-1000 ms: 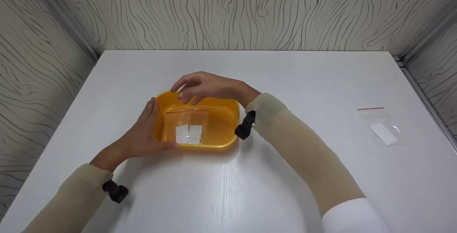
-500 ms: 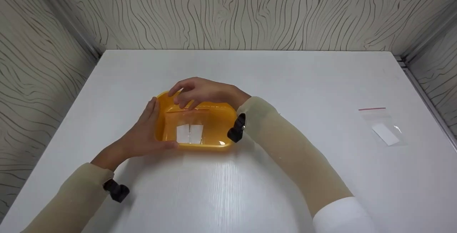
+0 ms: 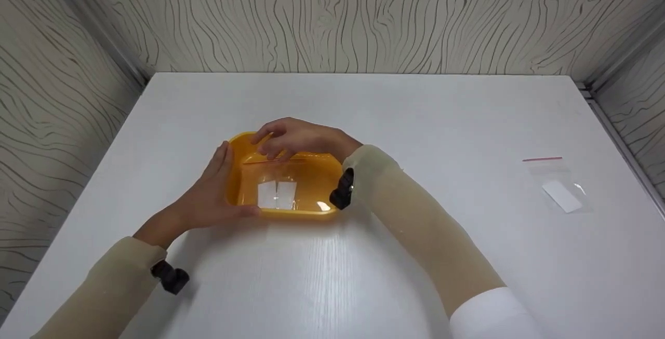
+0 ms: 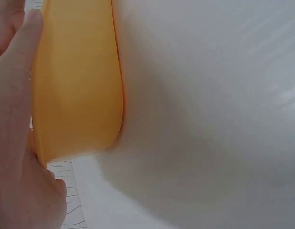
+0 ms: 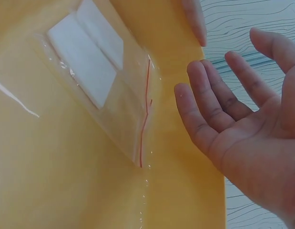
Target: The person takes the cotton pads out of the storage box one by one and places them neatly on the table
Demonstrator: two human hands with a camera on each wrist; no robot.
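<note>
A yellow plastic tub point(image 3: 296, 215) stands on the white table. My left hand point(image 3: 208, 199) grips its left end, thumb along the near wall and fingers at the far left corner. The left wrist view has the thumb lying on the tub's rim point(image 4: 37, 114). Inside lie clear zip bags point(image 5: 121, 117) with red seal strips and two white slips point(image 5: 83, 59), overlapping each other. Over the tub's far side hovers my right hand point(image 3: 306, 136). Its fingers point(image 5: 199, 114) are slightly bent, with nothing between them, close to the bags' red strips.
Another clear zip bag point(image 3: 558, 186) with a red strip and a white slip lies flat on the table's right side. Wood-patterned walls point(image 3: 332, 17) stand behind the table point(image 3: 441, 110) and at both sides.
My right hand has come down and a little nearer, lower over the tub's far side. My left hand and the bags have stayed put.
</note>
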